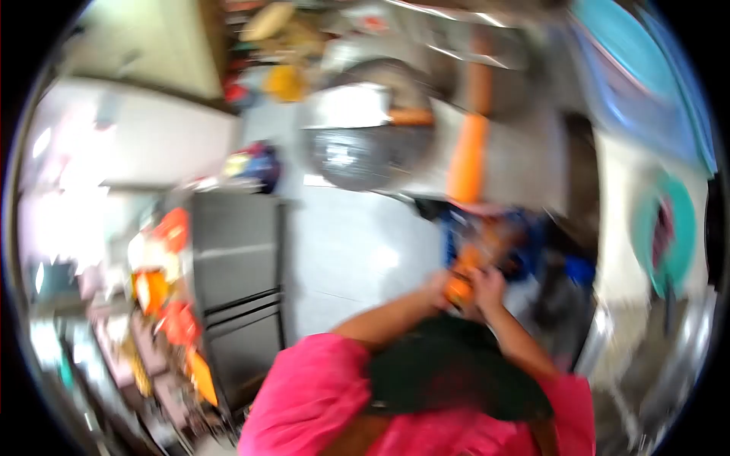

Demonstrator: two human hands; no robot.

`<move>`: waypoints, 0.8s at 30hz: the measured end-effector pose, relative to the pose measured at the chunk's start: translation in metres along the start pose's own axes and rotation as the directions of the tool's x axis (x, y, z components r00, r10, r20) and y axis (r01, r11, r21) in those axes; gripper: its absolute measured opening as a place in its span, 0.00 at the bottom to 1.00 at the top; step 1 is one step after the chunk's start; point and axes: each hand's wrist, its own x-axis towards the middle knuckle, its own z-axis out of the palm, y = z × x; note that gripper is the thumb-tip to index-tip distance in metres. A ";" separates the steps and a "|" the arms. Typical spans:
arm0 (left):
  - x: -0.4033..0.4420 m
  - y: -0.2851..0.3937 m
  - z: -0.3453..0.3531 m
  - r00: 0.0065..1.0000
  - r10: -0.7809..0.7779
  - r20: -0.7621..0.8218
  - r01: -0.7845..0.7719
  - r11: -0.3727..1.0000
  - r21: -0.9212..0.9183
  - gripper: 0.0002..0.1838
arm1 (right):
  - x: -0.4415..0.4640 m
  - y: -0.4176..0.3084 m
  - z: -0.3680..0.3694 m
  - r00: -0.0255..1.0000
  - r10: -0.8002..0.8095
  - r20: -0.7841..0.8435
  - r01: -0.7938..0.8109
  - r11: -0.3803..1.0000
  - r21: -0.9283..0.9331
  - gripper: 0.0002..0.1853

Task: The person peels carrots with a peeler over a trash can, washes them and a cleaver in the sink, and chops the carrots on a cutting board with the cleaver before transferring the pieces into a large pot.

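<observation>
My left hand (439,289) and my right hand (488,289) are close together in front of my body. Between them is a rounded orange object (458,290), too blurred to name, and the fingers of both hands are closed around it. Just beyond my hands lies a dark blue basket (449,235), with blurred brownish-orange things inside. Behind the basket, a long orange object (468,159) lies on a grey surface, its kind unclear.
At the back, a large round metal pan (342,156) carries a pale rectangular blade-like piece with a brown handle (411,116). A turquoise basin (688,235) and blue tubs (623,99) stand on the right. To the left is a dark grey metal cabinet (236,243).
</observation>
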 end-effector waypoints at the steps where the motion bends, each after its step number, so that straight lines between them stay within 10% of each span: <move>1: -0.023 0.032 0.038 0.865 0.270 0.422 -0.492 0.618 0.614 0.18 | 0.008 0.009 -0.001 0.996 -0.092 -0.015 0.092 0.996 -0.010 0.13; 2: -0.031 0.041 0.063 0.990 0.056 0.126 -0.079 0.979 0.189 0.20 | 0.034 0.040 -0.013 0.999 0.016 -0.041 -0.032 0.909 -0.415 0.14; 3: -0.025 0.037 0.072 0.971 -0.235 0.049 0.232 0.872 -0.431 0.21 | 0.077 0.164 -0.046 0.980 -0.191 -0.063 0.124 0.823 -0.555 0.17; 4: -0.022 0.031 0.071 0.965 -0.252 0.071 0.257 0.859 -0.442 0.22 | 0.078 0.155 -0.056 0.972 -0.228 -0.050 0.150 0.774 -0.615 0.24; 6: -0.044 0.041 0.097 0.950 -0.308 0.047 0.298 0.853 -0.428 0.22 | 0.069 0.116 -0.048 0.940 0.222 -0.259 -0.266 0.953 -0.146 0.27; 8: -0.063 0.048 0.114 0.939 -0.345 0.021 0.316 0.833 -0.454 0.23 | 0.100 0.227 -0.065 0.931 0.211 -0.298 -0.146 0.963 0.226 0.22; 11: -0.068 0.050 0.105 0.968 -0.242 0.066 0.249 0.891 -0.381 0.22 | 0.091 0.198 -0.063 0.831 0.491 -0.261 -0.455 0.870 0.189 0.25; 14: -0.048 0.054 0.092 0.933 -0.359 0.003 0.323 0.837 -0.441 0.20 | 0.057 0.148 -0.045 0.502 0.831 -0.240 -0.831 0.540 0.134 0.31; 17: -0.021 0.054 0.079 0.920 -0.305 -0.248 0.133 0.835 -0.534 0.20 | 0.042 0.117 -0.019 0.782 0.520 -0.343 -0.368 0.830 0.419 0.27; 20: 0.005 0.050 0.078 0.900 -0.249 -0.358 0.023 0.846 -0.532 0.20 | 0.016 0.077 -0.006 0.967 0.102 -0.232 -0.046 0.970 0.237 0.23; 24: -0.008 0.069 0.107 0.916 -0.276 -0.292 0.042 0.788 -0.614 0.22 | 0.002 0.015 -0.002 0.974 0.046 -0.221 -0.033 0.998 0.060 0.16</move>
